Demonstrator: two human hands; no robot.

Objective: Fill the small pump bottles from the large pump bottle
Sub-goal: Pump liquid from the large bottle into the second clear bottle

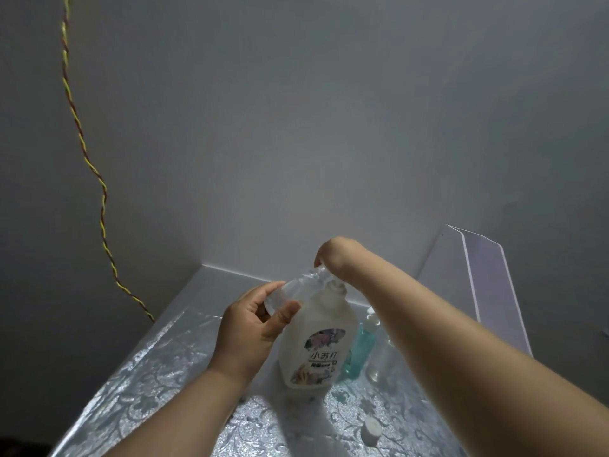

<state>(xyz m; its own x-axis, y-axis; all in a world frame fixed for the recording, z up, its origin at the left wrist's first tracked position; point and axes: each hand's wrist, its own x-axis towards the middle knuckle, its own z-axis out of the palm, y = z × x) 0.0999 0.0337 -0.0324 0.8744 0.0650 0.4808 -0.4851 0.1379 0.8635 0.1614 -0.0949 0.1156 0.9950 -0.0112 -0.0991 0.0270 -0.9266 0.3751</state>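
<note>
The large white pump bottle (314,341) with a floral label stands upright on the table. My left hand (250,328) grips a small clear bottle (293,290) by its base and holds it tilted, its neck up against the top of the large bottle. My right hand (336,255) is bent down at the wrist over the large bottle's pump. One fingertip shows at the small bottle's neck, and the other fingers are hidden behind the wrist. A small teal pump bottle (357,352) and a small clear bottle (379,362) stand just right of the large one, partly behind my right forearm.
A white cap (371,431) lies on the silver patterned table cover (158,374) near the front right. A clear plastic panel (487,285) leans at the back right. A twisted yellow and red cord (99,192) hangs down the left wall. Walls close the corner behind.
</note>
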